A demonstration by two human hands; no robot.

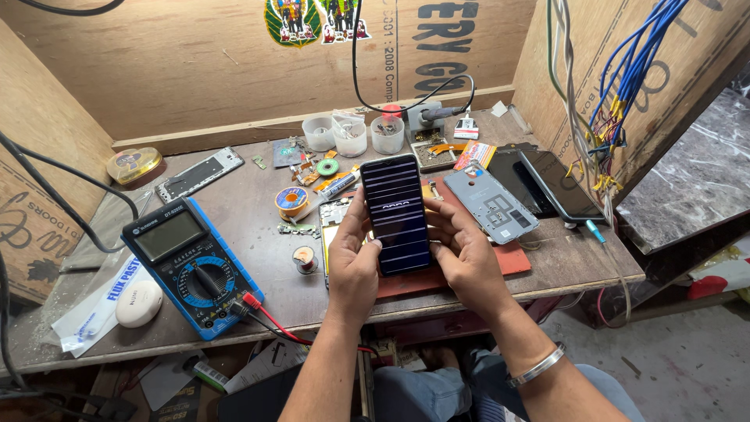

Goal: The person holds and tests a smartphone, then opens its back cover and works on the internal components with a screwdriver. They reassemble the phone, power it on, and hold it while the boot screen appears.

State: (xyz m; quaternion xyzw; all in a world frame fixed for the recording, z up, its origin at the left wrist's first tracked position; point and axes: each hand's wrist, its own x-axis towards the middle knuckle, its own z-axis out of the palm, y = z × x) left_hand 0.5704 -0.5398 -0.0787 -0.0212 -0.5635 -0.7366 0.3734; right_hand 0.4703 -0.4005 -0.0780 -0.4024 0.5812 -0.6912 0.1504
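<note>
Both of my hands hold a black smartphone (397,212) upright over the workbench, its lit screen showing horizontal bands. My left hand (351,262) grips the phone's left edge with the thumb on the glass. My right hand (462,254) cups the right edge; a metal bangle sits on that wrist. Under the phone lies a red mat (512,258) with an opened phone frame (334,227) partly hidden behind my left hand.
A blue multimeter (190,262) with red and black leads lies at left, beside a white oval case (139,303). A grey phone back cover (490,202) and dark phones (551,184) lie at right. Small cups (348,134), tape rolls (291,201) and hanging wires (601,117) crowd the back.
</note>
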